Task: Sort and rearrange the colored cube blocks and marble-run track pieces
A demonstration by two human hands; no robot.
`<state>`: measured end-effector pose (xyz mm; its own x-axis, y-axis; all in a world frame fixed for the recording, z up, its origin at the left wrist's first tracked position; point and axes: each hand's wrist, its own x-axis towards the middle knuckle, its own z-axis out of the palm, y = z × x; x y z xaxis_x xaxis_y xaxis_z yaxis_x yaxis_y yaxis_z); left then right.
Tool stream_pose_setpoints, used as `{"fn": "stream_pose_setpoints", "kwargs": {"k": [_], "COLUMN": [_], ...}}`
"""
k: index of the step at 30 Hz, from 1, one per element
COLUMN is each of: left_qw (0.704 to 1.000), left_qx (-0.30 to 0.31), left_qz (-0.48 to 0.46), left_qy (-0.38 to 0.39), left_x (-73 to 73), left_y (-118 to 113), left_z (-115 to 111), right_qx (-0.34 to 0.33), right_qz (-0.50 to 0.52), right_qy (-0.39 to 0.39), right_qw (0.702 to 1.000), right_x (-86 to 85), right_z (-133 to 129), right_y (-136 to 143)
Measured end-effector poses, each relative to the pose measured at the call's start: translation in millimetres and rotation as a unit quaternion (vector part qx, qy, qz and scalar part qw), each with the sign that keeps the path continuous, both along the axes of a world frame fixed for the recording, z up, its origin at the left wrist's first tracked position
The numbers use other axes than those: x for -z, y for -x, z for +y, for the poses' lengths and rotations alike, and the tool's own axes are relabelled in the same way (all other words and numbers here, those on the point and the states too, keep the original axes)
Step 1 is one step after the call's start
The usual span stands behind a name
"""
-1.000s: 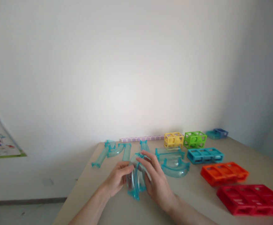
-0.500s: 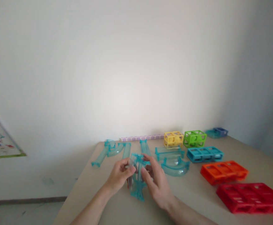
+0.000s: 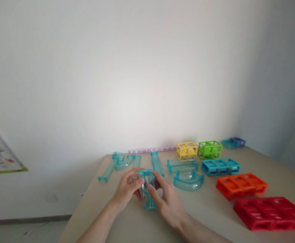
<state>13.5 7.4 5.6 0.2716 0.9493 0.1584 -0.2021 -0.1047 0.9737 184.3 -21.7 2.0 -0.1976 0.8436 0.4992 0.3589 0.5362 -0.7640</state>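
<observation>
In front of me, just above the table, are what look like two clear teal plastic track pieces (image 3: pixel 148 201), held side by side with a seam between them. My left hand (image 3: pixel 126 189) grips them from the left, thumb on the near face and fingers wrapped behind. From the right, my right hand (image 3: pixel 167 199) grips them too, its thumb pressed near the seam and its index finger at the top edge. Fingers hide parts of both pieces. Beyond my right hand lies a curved teal track piece (image 3: pixel 190 184); a straight teal track piece (image 3: pixel 156 163) lies behind the held ones.
More teal tracks (image 3: pixel 109 170) lie at the table's back left. Along the right stand a yellow frame block (image 3: pixel 187 151), a green one (image 3: pixel 210 150), a blue one (image 3: pixel 221 167), an orange one (image 3: pixel 241 186) and a red one (image 3: pixel 271 213). A patterned strip (image 3: pixel 152 149) runs by the wall.
The held track pieces have been turned upright and brought closer together, their lower ends now less stretched toward me. Both hands stay on them, with the right thumb shifted slightly left.
</observation>
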Motion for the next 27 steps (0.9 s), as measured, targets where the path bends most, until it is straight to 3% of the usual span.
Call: {"fn": "stream_pose_setpoints", "kwargs": {"k": [8,14,27], "left_qw": [1.0,1.0,1.0], "left_qx": [0.009,0.021,0.012], "left_qz": [0.011,0.006,-0.002], "left_qy": [0.014,0.023,0.023], "left_x": [7.2,5.7,6.6], "left_y": [0.2,0.1,-2.9], "left_z": [5.8,5.4,4.0], "right_qx": [-0.032,0.012,-0.005], "right_qz": [0.045,0.027,0.021], "right_qy": [0.03,0.017,-0.011], "right_qw": [0.998,0.999,1.0], "right_x": [-2.0,1.6,-3.1], "right_z": [1.7,4.4,1.5], "right_y": [2.9,2.9,4.2]}}
